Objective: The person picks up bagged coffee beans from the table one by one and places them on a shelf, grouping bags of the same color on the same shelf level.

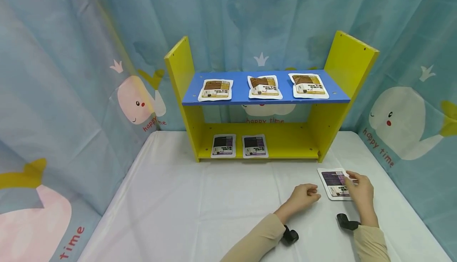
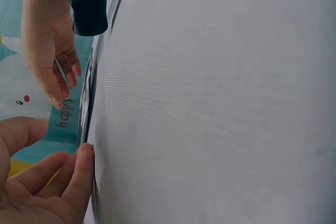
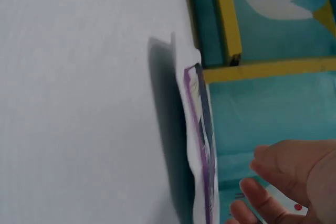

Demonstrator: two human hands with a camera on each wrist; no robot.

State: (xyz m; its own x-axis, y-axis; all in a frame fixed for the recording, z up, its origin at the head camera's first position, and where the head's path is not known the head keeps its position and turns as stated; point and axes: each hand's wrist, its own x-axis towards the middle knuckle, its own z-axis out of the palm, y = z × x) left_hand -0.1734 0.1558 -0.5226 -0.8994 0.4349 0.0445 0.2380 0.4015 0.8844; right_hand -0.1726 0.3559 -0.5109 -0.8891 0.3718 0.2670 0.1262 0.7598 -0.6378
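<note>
A flat white-edged packet (image 1: pixel 333 180) with a dark purple label lies on the white tabletop at the right. Over its right edge reaches my right hand (image 1: pixel 360 192), fingers loosely bent. In the right wrist view a gap shows between these fingers and the packet (image 3: pixel 202 140), whose near side casts a shadow. My left hand (image 1: pixel 302 198) is just left of the packet and holds nothing. Its fingertips rest down at the tabletop in the left wrist view, the thumb apart from them.
Behind stands a yellow shelf unit (image 1: pixel 189 111) with a blue upper board (image 1: pixel 239 75). Three brown-labelled packets (image 1: pixel 216 90) lie on that board. Two purple-labelled packets (image 1: pixel 223 146) lie on the left and middle of the lower yellow board (image 1: pixel 289 141). A printed curtain (image 1: pixel 228 24) surrounds the table.
</note>
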